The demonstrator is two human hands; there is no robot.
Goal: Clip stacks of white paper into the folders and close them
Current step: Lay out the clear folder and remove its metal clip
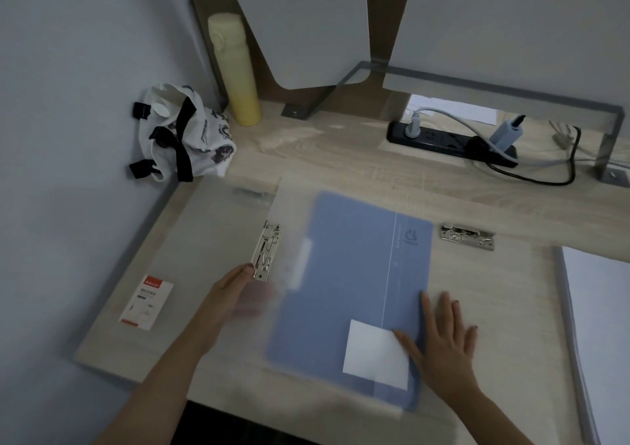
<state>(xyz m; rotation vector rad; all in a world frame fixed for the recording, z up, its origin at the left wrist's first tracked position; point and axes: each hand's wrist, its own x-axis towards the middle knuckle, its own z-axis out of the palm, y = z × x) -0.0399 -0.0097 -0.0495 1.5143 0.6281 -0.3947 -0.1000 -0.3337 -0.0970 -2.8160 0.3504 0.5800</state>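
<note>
A blue folder with a white label lies in the middle of the desk, its left side blurred by motion. My right hand presses flat on its right edge, fingers spread. My left hand reaches to the folder's left edge, just below an upright metal clip. Its thumb is by the clip's base and its outstretched fingers are blurred. A second metal clip lies flat to the right of the folder. A stack of white paper sits at the right edge.
A translucent cover with a red and white card lies at the left. At the back stand a yellow bottle, a white bag with black straps, and a power strip with cables under a metal shelf bracket.
</note>
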